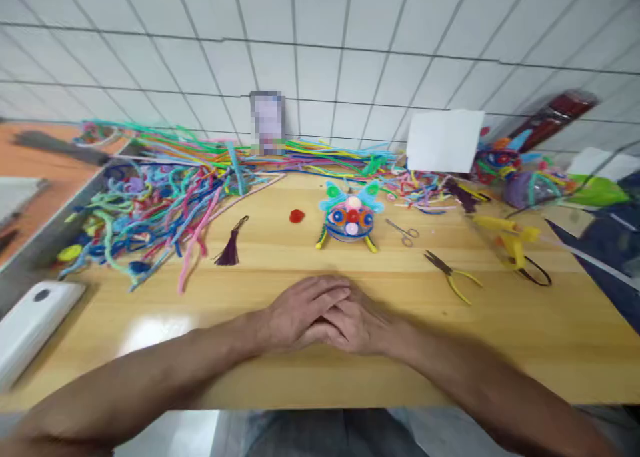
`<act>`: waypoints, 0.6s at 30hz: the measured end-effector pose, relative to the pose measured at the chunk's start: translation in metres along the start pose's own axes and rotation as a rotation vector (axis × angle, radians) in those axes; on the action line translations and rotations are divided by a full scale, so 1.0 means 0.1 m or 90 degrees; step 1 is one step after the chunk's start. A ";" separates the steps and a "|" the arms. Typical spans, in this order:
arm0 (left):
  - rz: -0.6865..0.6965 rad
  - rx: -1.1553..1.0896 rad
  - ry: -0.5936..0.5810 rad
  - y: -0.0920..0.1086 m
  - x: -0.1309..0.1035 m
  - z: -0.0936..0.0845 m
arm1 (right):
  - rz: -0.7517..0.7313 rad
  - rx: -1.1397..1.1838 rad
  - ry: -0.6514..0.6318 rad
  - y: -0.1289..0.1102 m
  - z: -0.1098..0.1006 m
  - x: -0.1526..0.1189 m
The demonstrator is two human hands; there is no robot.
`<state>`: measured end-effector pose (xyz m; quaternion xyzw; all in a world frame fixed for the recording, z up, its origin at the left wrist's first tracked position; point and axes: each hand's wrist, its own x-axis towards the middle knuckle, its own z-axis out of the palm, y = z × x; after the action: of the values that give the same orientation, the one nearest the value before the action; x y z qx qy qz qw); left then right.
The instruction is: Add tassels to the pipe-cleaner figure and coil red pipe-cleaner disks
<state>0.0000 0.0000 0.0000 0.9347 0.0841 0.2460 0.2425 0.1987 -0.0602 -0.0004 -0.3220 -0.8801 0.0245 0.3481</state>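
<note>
In the head view, the left hand (295,313) and right hand (361,327) rest folded together on the table (250,380), their fingers overlapping and laid across each other. No tool shows in them; whether something small is tucked between the palms, I cannot tell, nor how firmly they grip.

Nearest at twelve o'clock, just a shade towards one, the figure (353,218) stands apart from the fingers, the right hand seeming slightly nearer. Its face looks towards six o'clock, its two ears spread to eleven and one, its yellow-tipped feet to seven and five. It is about as tall as wide, so no long axis stands out.

The red disc (297,215) lies at eleven, the tassel (229,250) at ten, loop towards one and fringe towards seven, nearer the left hand. At one, the scissors (401,232) point towards ten. Between two and three, nearer the right hand, the pliers (449,270) run slantwise, nose towards ten, yellow handles towards four. The pipe cleaners (165,210) heap up around ten, beyond the tassel.
</note>
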 end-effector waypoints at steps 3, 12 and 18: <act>-0.008 0.028 -0.003 0.00 -0.01 -0.01 | 0.007 -0.006 -0.055 0.01 0.06 0.02; 0.000 0.086 0.027 0.03 0.03 -0.05 | 0.030 0.011 -0.127 0.05 0.16 0.08; -0.031 0.121 0.011 0.04 0.02 -0.07 | 0.021 0.008 -0.108 0.07 0.19 0.08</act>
<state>-0.0017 -0.0001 0.0086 0.9491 0.1317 0.2388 0.1575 0.1861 -0.0468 -0.0120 -0.3307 -0.9010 0.0633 0.2736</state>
